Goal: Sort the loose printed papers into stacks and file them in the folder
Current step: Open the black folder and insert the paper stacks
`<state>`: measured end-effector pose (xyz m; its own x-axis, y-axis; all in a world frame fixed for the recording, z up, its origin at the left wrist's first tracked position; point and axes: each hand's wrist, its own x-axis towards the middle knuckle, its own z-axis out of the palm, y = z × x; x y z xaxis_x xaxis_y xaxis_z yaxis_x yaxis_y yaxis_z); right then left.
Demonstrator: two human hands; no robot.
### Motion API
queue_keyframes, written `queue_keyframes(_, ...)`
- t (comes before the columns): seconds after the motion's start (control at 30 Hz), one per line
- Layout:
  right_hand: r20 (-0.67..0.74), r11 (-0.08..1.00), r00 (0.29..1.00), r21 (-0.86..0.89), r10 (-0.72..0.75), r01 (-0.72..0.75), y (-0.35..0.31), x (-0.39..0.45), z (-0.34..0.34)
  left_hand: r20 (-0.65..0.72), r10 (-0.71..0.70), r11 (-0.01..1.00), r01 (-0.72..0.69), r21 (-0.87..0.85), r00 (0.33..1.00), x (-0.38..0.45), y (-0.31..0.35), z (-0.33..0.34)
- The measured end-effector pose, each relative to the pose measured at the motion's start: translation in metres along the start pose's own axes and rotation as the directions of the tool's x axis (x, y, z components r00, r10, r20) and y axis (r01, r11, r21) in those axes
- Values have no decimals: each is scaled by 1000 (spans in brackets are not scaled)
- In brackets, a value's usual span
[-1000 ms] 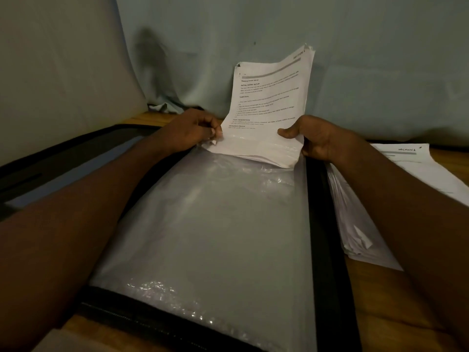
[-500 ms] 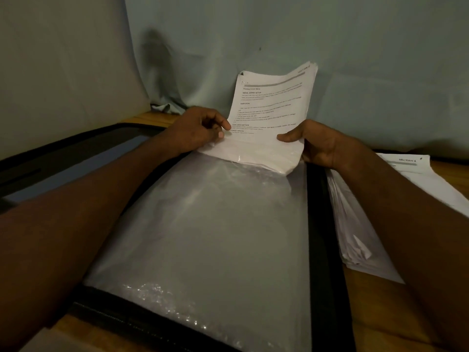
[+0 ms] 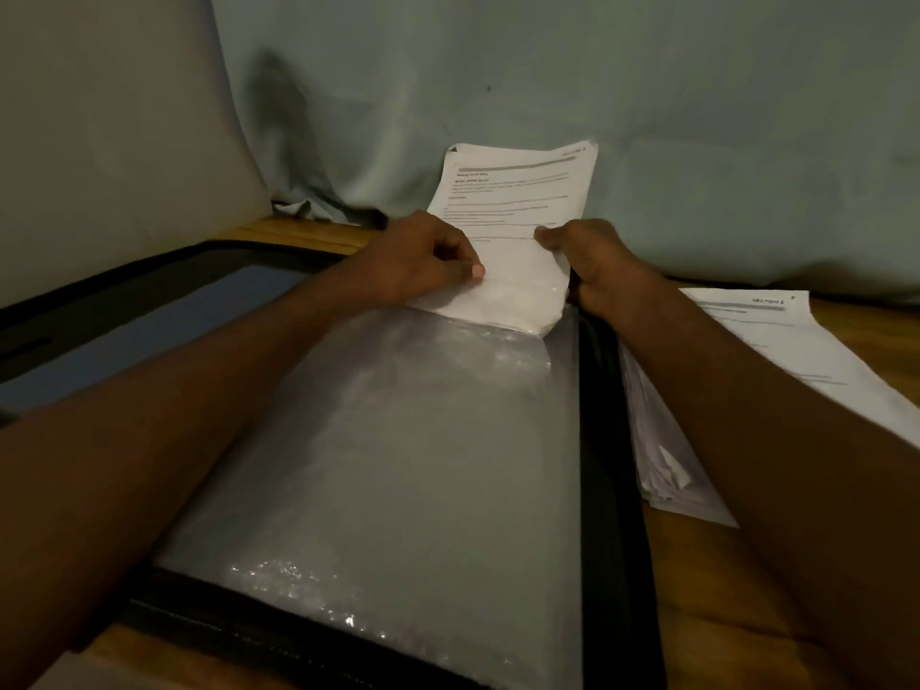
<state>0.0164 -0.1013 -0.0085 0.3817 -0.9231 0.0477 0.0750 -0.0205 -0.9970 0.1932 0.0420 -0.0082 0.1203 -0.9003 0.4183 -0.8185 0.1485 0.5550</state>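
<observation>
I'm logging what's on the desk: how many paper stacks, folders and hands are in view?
Paper stacks: 2, the held stack and the stack lying at right
Folders: 1, the black folder
Hands: 2, left hand, right hand
Total: 5

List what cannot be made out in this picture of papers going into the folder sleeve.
Head view:
- Print on the held sheets: too small, blurred.
- Their lower part: inside the cloudy plastic sleeve.
- Stack at right: partly behind the right forearm.
- Folder: cut off by the bottom edge.
</observation>
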Motion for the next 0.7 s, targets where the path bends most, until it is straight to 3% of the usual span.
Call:
queue_keyframes(0.2,-27,1000,1000,9,14,-14,-11,-6,5,30,18,997,-16,-77,999,27,38,20)
queue_keyframes(0.33,98,992,988,-62,117,-112,-9,-10,-9,-40,-8,1000,7,-19,999,32,36,31)
queue_keyframes(0.5,216,985,961,-30,170,-168,-7,-12,-24,17,65,998,-65,0,998,25,40,38)
queue_keyframes(0.7,81,991,990,-86,113,-106,-14,-3,-16,48,153,984,-156,80,987,30,72,44)
